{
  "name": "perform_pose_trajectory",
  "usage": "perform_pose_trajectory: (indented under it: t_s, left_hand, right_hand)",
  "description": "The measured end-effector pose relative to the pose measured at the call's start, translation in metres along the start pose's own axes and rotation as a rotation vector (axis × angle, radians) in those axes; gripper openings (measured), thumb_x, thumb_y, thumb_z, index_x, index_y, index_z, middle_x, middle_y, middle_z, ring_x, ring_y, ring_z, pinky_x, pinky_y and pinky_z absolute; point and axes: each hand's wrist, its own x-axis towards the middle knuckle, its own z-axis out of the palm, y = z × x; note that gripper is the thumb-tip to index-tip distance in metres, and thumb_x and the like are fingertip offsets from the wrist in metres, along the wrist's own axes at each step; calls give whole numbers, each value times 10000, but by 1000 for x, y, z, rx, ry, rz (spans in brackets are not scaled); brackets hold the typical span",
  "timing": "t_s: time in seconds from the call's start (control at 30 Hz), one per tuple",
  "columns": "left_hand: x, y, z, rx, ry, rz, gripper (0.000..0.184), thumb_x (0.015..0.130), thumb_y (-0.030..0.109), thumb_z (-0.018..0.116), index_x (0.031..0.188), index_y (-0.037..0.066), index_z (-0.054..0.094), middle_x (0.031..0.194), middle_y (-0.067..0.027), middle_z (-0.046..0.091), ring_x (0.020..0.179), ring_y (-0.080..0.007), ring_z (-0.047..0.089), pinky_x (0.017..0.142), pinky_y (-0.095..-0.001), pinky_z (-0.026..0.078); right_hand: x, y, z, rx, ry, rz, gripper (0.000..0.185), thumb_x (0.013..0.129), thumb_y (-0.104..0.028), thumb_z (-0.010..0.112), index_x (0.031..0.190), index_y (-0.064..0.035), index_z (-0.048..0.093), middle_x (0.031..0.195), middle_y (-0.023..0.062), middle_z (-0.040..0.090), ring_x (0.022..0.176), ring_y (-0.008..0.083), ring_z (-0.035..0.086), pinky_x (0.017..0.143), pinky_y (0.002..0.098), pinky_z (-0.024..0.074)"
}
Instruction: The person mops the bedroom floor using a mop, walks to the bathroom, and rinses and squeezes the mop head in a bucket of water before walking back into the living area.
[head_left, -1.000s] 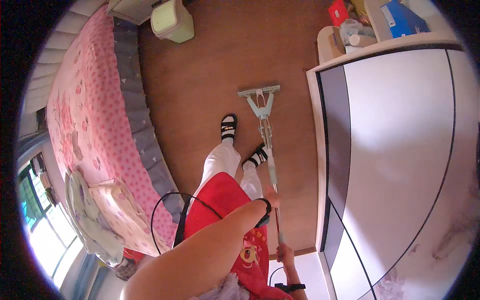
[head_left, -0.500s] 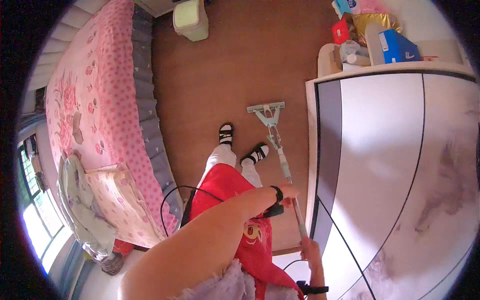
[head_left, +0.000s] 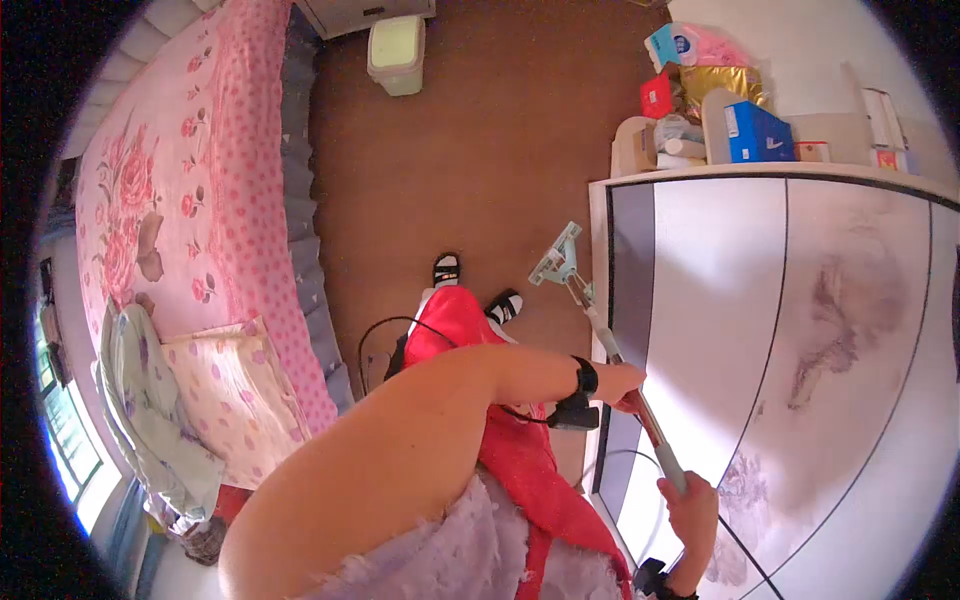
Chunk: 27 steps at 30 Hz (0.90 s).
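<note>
A pale green mop [head_left: 603, 335] with a long grey and metal handle slants down from the floor towards me. Its flat head [head_left: 556, 262] lies tilted on the brown floor, close to the base of the wardrobe. My left hand [head_left: 622, 386] reaches across my body and is closed around the middle of the handle. Lower down, my right hand [head_left: 690, 503] grips the handle near its top end, in front of the white wardrobe doors. Both wrists carry black straps.
The wardrobe [head_left: 720, 260] stands along the right, with boxes and packages [head_left: 760, 130] on the unit at its far end. On the left is a bed [head_left: 170, 240] with pink bedding. A lidded bin [head_left: 397, 70] stands at the far end. Black cables hang near my body.
The mop head has moved right towards the wardrobe and turned from crosswise to slanted. Both hands have shifted right with the handle, which leans more. The view has shifted a little.
</note>
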Motion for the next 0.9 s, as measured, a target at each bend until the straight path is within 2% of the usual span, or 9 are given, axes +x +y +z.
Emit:
perform_pose_trajectory:
  t_s: [0.17,0.2,0.3,0.37,0.43,0.47,0.57,0.73,0.9]
  left_hand:
    - [-58,41,13,-45,12,-27,257,825,185,425,921,-49,467,813,-193,602,679,-298,637,651,-449,559]
    - [-63,42,3,-50,-88,73,276,831,220,439,946,-30,455,800,-177,589,665,-286,632,647,-442,565]
    - [-8,69,-51,-188,166,245,258,826,194,481,977,-10,438,771,-167,556,648,-295,620,612,-444,569]
    - [-39,93,-91,129,88,617,210,836,148,523,965,-10,477,820,-146,592,767,-276,633,657,-397,559]
    - [-49,116,-114,204,71,773,197,819,98,538,968,-2,456,812,-151,578,756,-281,622,632,-406,556]
    - [-53,127,-119,116,90,747,223,799,71,533,976,6,415,780,-167,546,684,-295,604,584,-439,558]
    - [-76,180,-131,-115,129,570,258,767,30,517,969,23,357,736,-167,539,596,-266,573,487,-420,519]
    - [-130,272,-136,-61,316,590,217,733,49,569,919,18,463,707,-126,574,560,-219,554,487,-370,453]
    - [-181,375,-163,898,416,1169,131,786,24,577,911,51,546,821,-95,622,695,-172,600,570,-278,465]
  right_hand:
    - [-31,-45,-36,149,44,76,336,797,-292,646,722,29,579,531,128,562,447,241,566,452,357,429]
    - [-38,-57,-43,164,41,72,324,819,-278,621,763,39,587,526,104,561,441,191,558,438,325,428]
    - [-48,-86,-57,281,19,100,299,834,-260,596,799,37,595,523,79,556,444,147,546,432,304,424]
    - [-47,-98,-61,332,4,107,280,830,-257,598,868,20,610,533,68,555,449,128,539,433,284,423]
    - [-47,-124,-70,391,20,41,266,826,-241,603,923,7,613,547,70,563,451,125,540,436,280,425]
    - [-41,-124,-71,461,-13,-45,295,816,-203,615,1042,-16,584,591,71,585,458,118,537,437,276,427]
    - [-24,-151,-94,646,-76,-157,374,807,-174,623,1148,-49,535,629,68,601,474,111,533,440,272,428]
    - [15,-200,-144,694,-205,-322,535,741,-125,666,1238,-77,473,711,90,599,551,119,559,497,243,442]
    - [74,-231,-200,1353,-415,-669,685,694,-192,696,1275,10,394,726,160,629,499,113,532,475,218,438]
